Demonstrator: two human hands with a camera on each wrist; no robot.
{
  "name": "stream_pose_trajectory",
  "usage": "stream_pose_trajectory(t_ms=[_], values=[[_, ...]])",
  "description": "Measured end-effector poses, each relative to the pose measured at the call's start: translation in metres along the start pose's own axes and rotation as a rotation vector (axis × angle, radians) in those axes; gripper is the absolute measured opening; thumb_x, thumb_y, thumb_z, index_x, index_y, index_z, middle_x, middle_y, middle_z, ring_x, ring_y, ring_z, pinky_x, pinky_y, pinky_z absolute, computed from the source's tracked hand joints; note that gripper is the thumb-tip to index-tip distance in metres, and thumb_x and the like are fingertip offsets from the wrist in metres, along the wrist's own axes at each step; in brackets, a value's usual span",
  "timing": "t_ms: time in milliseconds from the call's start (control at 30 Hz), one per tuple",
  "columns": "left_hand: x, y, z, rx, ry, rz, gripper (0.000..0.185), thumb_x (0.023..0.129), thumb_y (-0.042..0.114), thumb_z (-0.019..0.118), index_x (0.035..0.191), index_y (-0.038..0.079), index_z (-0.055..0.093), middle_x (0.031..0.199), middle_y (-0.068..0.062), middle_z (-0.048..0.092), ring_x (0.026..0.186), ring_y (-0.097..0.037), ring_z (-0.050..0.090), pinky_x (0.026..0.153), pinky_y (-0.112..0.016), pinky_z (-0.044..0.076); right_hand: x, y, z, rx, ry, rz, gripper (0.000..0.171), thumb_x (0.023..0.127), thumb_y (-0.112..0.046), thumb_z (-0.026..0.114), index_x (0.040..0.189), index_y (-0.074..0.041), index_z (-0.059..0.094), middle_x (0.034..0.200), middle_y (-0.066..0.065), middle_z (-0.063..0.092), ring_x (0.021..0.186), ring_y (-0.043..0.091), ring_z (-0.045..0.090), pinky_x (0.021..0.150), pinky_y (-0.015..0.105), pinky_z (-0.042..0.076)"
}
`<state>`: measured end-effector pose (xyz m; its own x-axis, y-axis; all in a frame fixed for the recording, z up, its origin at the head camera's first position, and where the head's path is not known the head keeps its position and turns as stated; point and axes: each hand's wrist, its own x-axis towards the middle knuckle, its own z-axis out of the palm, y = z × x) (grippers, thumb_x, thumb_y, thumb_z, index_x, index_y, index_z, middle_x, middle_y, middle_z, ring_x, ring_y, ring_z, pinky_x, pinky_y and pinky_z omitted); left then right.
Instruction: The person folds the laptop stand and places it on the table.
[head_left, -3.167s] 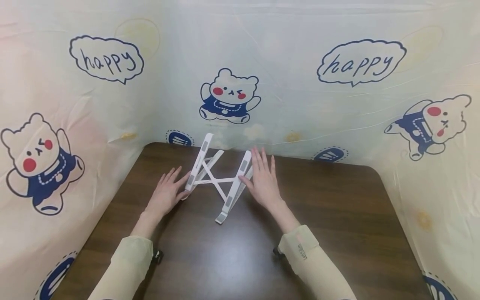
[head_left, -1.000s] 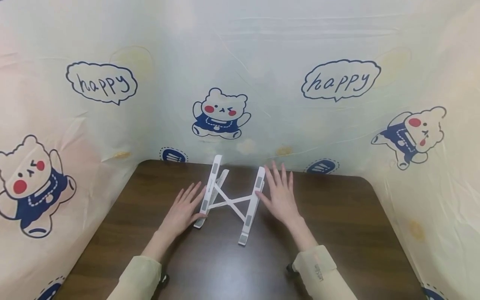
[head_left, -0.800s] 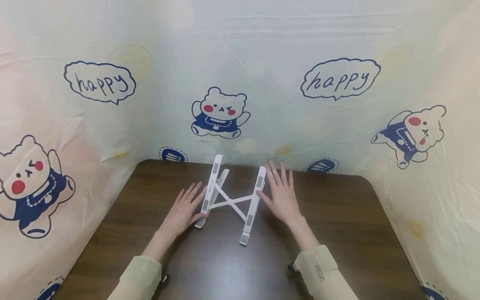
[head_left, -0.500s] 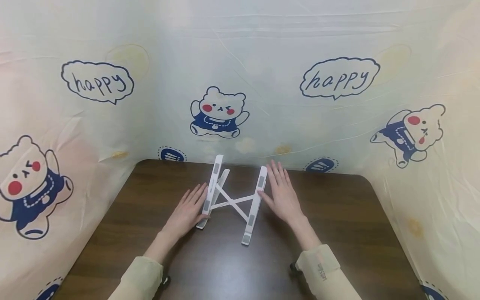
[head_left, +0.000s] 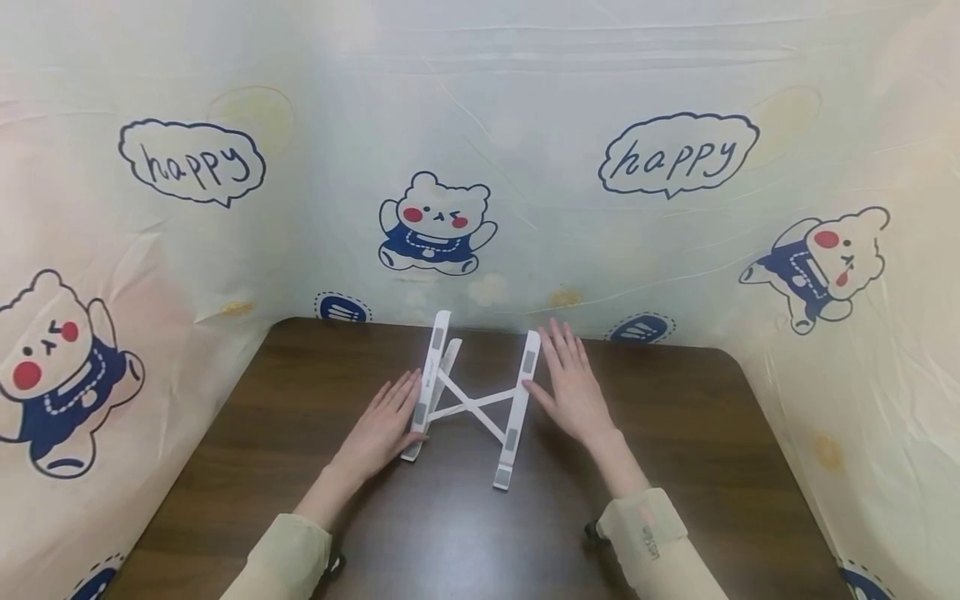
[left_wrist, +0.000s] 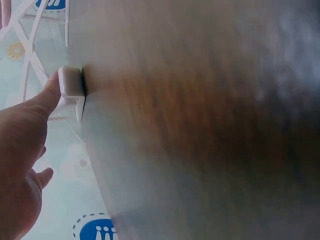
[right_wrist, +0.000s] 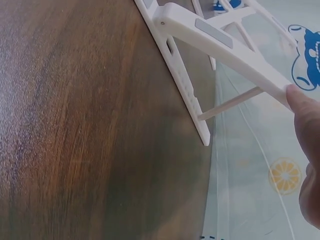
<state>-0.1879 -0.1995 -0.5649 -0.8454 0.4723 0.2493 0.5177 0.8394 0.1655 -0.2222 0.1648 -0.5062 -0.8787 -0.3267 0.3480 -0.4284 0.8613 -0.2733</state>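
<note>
A white folding laptop stand (head_left: pixel 517 410) with grey pads stands unfolded on the table, its two side arms sloping up toward the back and joined by crossed bars. My left hand (head_left: pixel 381 427) lies along the outer side of the left arm, fingers straight; its thumb (left_wrist: pixel 50 90) touches the arm near the front end in the left wrist view. Against the right arm's upper part rests my right hand (head_left: pixel 576 393), its fingers extended and its thumb (right_wrist: pixel 300 102) on the arm. In the right wrist view, a strut props the sloping arm above its base rail (right_wrist: pixel 182 80).
The dark wood table (head_left: pixel 675 467) has rounded back corners. Printed cloth (head_left: pixel 555 100) with bears and "happy" bubbles hangs right behind the table and along both sides. Light sleeves (head_left: pixel 288 546) cover the forearms, and a dark band shows at each wrist.
Both hands and the laptop stand have shifted slightly right, and the stand has turned a little, so its arms point more straight back. The head view tilted upward earlier and has drifted slightly since.
</note>
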Motion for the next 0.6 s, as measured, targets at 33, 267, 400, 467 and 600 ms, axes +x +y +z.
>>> stream_pose_trajectory(t_ms=[33, 267, 400, 467, 600], values=[[0.0, 0.001, 0.0, 0.0, -0.006, -0.003, 0.109, 0.089, 0.038, 0.092, 0.17, -0.004, 0.032, 0.176, -0.023, 0.039, 0.162, -0.042, 0.043, 0.134, -0.061, 0.035, 0.0, 0.001, -0.001, 0.0, -0.003, 0.0, 0.094, 0.105, -0.044, 0.073, 0.175, -0.007, 0.023, 0.184, 0.022, 0.02, 0.172, 0.045, 0.015, 0.14, 0.061, 0.021], [0.0, 0.014, -0.002, -0.013, -0.016, 0.01, 0.109, 0.089, 0.037, 0.092, 0.169, -0.007, 0.032, 0.175, -0.025, 0.039, 0.162, -0.042, 0.043, 0.134, -0.06, 0.036, -0.002, 0.006, -0.005, 0.015, -0.029, 0.018, 0.094, 0.106, -0.04, 0.073, 0.176, -0.007, 0.02, 0.184, 0.02, 0.02, 0.173, 0.044, 0.013, 0.141, 0.061, 0.018], [0.0, 0.021, -0.004, -0.002, -0.018, 0.005, 0.109, 0.087, 0.035, 0.094, 0.168, -0.008, 0.034, 0.175, -0.026, 0.041, 0.162, -0.042, 0.044, 0.134, -0.059, 0.037, -0.003, 0.007, -0.007, 0.035, -0.037, 0.027, 0.094, 0.106, -0.038, 0.073, 0.176, -0.007, 0.019, 0.184, 0.02, 0.023, 0.172, 0.045, 0.015, 0.141, 0.061, 0.018], [0.0, 0.024, -0.005, 0.005, -0.024, 0.001, 0.109, 0.087, 0.034, 0.094, 0.167, -0.009, 0.034, 0.175, -0.026, 0.04, 0.162, -0.042, 0.044, 0.134, -0.058, 0.037, -0.003, 0.008, -0.008, 0.037, -0.042, 0.026, 0.093, 0.106, -0.038, 0.073, 0.176, -0.007, 0.019, 0.183, 0.02, 0.025, 0.172, 0.046, 0.017, 0.141, 0.062, 0.018], [0.0, 0.027, -0.009, 0.01, -0.045, 0.016, 0.107, 0.089, 0.034, 0.093, 0.167, -0.01, 0.033, 0.175, -0.028, 0.039, 0.162, -0.043, 0.043, 0.134, -0.058, 0.037, -0.002, 0.01, -0.009, 0.017, -0.06, 0.036, 0.091, 0.108, -0.039, 0.07, 0.177, -0.009, 0.019, 0.184, 0.019, 0.024, 0.172, 0.046, 0.018, 0.141, 0.06, 0.017]])
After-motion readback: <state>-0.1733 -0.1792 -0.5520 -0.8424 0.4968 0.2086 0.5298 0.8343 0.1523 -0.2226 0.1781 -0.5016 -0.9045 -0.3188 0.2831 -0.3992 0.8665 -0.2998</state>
